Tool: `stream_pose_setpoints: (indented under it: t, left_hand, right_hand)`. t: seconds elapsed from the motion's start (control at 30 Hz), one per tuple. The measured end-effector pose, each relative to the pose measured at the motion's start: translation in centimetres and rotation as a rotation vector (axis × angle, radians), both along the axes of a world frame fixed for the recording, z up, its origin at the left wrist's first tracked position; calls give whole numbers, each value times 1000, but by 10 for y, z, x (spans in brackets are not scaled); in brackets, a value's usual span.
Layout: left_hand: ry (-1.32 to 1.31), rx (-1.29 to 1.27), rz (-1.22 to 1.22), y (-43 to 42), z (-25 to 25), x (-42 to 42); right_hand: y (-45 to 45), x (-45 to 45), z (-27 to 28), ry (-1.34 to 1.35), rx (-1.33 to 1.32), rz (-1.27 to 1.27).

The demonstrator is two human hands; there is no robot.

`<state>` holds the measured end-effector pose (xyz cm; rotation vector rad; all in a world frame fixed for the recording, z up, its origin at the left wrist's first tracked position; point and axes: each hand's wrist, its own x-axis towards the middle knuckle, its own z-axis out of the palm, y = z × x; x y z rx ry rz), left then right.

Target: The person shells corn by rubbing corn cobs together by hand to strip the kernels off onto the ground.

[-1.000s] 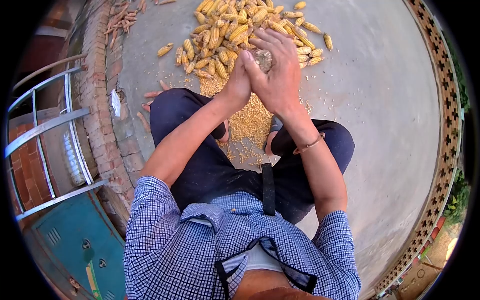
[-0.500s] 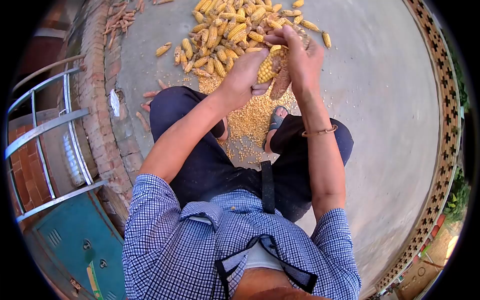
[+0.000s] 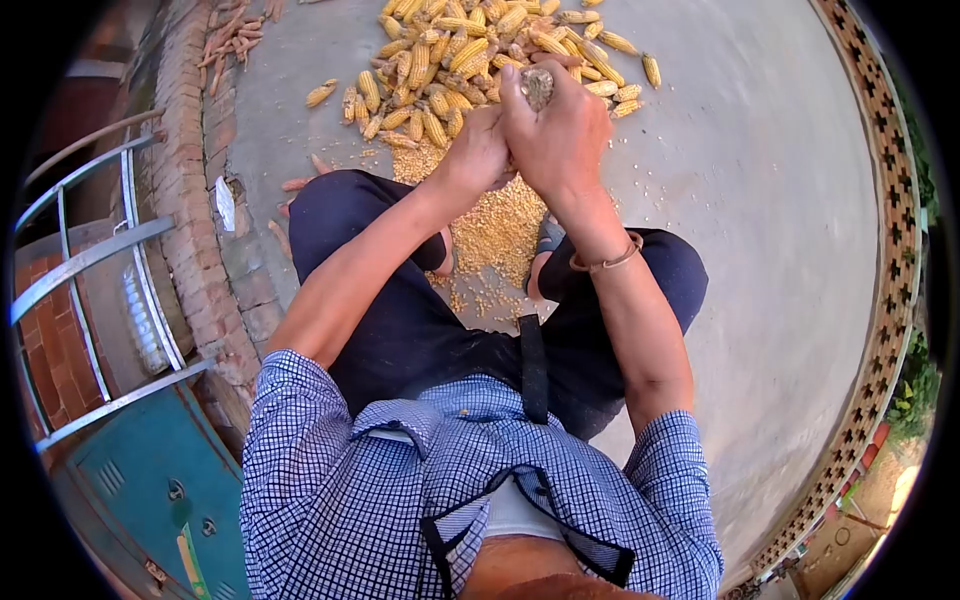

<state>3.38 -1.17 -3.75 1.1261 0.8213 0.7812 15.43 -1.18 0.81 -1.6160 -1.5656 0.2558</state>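
R hand (image 3: 560, 138) grips cob (image 3: 538, 90), end up/fwd, long axis hidden; L hand (image 3: 473, 152) hold unclear.

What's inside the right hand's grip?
The rough, round end of what looks like a corn ear or cob shows inside the curled right hand. The rest is covered, so how far it is stripped, and whether the left hand grips anything, cannot be seen.

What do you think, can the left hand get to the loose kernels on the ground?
Probably yes: the loose kernels lie below the left hand, nothing visible between, but it's up against the right hand and may need freeing first.
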Motion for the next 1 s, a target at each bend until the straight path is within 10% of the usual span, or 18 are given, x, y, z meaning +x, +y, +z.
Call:
stream_pose_setpoints:
  t: [0.07, 0.23, 0.67, 1.0]
  left_hand:
    - [261, 483, 124, 3, -24, 11]
    - [-144, -171, 45, -4, 31, 4]
    - [18, 149, 196, -12, 27, 23]
    - [67, 402, 133, -5, 24, 14]
  right_hand:
    - [10, 9, -3, 186, -148, -17]
    - [19, 31, 10, 1167, -22, 128]
    - [-5, 0, 0, 478, 34, 105]
    - [7, 5, -12, 503, 146, -9]
